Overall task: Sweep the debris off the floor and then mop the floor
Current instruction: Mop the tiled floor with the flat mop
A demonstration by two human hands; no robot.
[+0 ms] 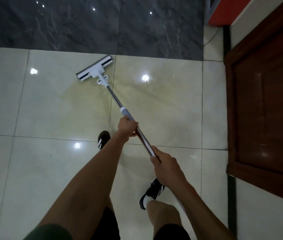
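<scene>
left hand (pixel 126 127): fingers wrapped tight around the mop handle (pixel 114 99), just below the grey-and-white collar on the shaft. right hand (pixel 165 163): clamped on the same handle further back, near its upper end, thumb lying along the metal. both arms are extended forward and bare to the elbow.

the flat mop (pixel 95 69) runs diagonally up and left from the hands. its rectangular white head lies flat on the pale tiled floor (pixel 42 110), close to the edge where the light tiles meet a dark marbled floor section (pixel 92 26). a yellowish wet patch (pixel 137 101) spreads over the tiles around and behind the mop head, crossing 2 grout lines.

below the hands, 2 black shoes with white stripes: left shoe (pixel 104 139) ahead, right shoe (pixel 152 193) behind, with a white sock. dark shorts at the bottom edge.

a brown wooden door (pixel 265 104) stands at the right. a red object (pixel 218 16) sits at the top right corner.
</scene>
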